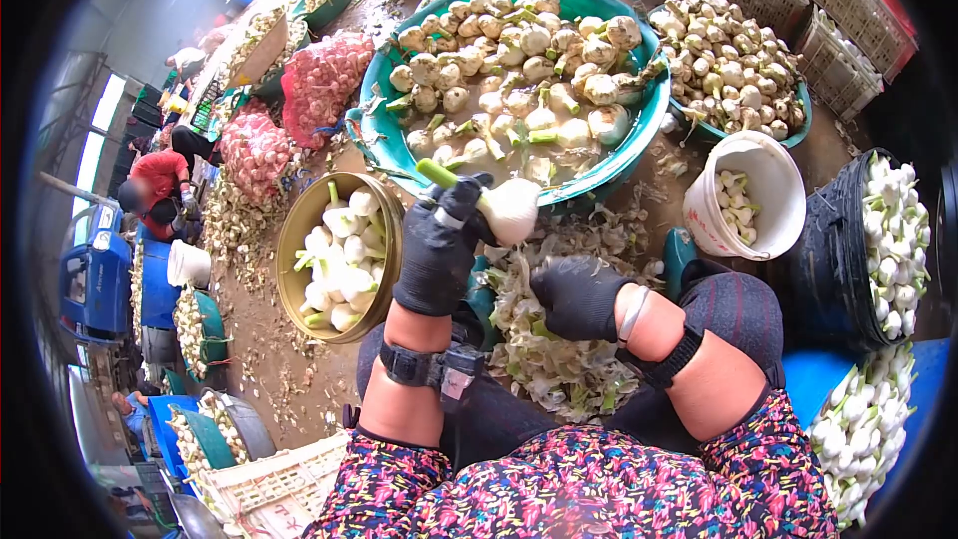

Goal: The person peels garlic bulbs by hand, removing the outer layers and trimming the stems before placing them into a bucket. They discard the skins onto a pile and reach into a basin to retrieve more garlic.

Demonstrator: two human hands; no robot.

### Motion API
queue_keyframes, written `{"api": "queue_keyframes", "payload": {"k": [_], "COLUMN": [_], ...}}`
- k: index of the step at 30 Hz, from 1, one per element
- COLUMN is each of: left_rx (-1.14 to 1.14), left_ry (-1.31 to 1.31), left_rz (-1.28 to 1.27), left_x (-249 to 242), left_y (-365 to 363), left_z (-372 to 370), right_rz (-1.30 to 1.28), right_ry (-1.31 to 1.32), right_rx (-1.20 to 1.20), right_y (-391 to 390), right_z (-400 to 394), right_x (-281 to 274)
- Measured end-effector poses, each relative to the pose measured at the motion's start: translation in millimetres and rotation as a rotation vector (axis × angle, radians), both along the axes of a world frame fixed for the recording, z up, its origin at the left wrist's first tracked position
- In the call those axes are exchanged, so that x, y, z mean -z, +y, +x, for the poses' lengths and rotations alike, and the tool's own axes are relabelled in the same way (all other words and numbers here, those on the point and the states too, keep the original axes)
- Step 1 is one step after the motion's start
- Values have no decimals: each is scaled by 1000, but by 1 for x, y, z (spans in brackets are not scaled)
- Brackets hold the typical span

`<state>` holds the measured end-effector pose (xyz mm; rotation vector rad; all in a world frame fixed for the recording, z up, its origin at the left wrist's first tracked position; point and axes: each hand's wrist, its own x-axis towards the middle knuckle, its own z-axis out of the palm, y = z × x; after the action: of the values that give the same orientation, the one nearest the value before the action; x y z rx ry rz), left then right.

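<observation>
In my black-gloved left hand (436, 260) is a peeled white garlic bulb (511, 212) with a short green stem, the bulb end pointing right. A pale band crosses one finger of that glove. My right hand (579, 297), also gloved in black, is curled closed just right of and below the bulb, apart from it; whatever its fingers hold is hidden. Beneath both hands lies a heap of garlic skins (559, 364). Ahead stands a green tub (377, 125) with unpeeled bulbs in murky water. A tan bucket (391, 284) of peeled bulbs stands left of my left hand.
To the right are a white bucket (778, 180) with some cloves or small bulbs, a black bin (828, 260) of peeled garlic and a tub of unpeeled bulbs (733, 65). Red mesh sacks (324, 85) lie at left. A person in red (160, 180) works farther left.
</observation>
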<state>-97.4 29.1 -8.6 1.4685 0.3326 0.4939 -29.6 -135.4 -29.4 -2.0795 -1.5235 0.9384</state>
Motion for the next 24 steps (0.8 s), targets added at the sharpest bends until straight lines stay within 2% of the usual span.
{"api": "queue_keyframes", "payload": {"k": [1,2,3,4,5,6,7,8,10,11,13,14,15,17,18,19,20,22,24], "left_rx": [11,-51,-53,-314,-348,-420,-413,-386,-307,-174,6,179,213,372,487,567,600,575,553], "left_ry": [154,55,-132,-83,-77,29,163,311,402,329,344,346,389,445,404,522,750,834,775], "left_rz": [3,106,-203,263,440,386,542,627,825,767,896,987,936,1021,795,1309,1450,1656,1717], "left_x": [-4,0,15,-3,-29,-35,-43,-51,-56,-63,-66,-52,-47,-15,45,24,24,41,70], "left_y": [13,29,68,73,83,115,130,136,127,108,69,68,44,30,61,40,29,23,37], "left_z": [-7,-15,-23,-30,-47,-63,-76,-80,-71,-52,-5,20,47,95,127,137,152,168,176], "right_rz": [2,-64,-133,-134,-152,-170,-198,-194,-149,-149,20,18,90,254,259,327,396,487,549], "right_ry": [-1,-7,-13,-12,-28,-43,-17,-12,42,42,44,39,-18,-93,-101,-87,-75,-65,-85], "right_rx": [-1,-80,-156,-145,-159,-176,-152,-145,-147,-144,-6,3,95,320,329,397,465,527,542], "right_y": [0,-1,-3,-4,-5,-6,-5,-6,-7,-5,-3,-4,-6,-10,-11,-12,-14,-17,-18], "right_z": [-2,-4,-4,-3,-3,-2,1,3,7,7,12,15,18,22,25,30,36,43,50], "right_x": [1,4,7,8,9,10,11,8,2,3,6,6,7,3,3,3,3,2,1]}}
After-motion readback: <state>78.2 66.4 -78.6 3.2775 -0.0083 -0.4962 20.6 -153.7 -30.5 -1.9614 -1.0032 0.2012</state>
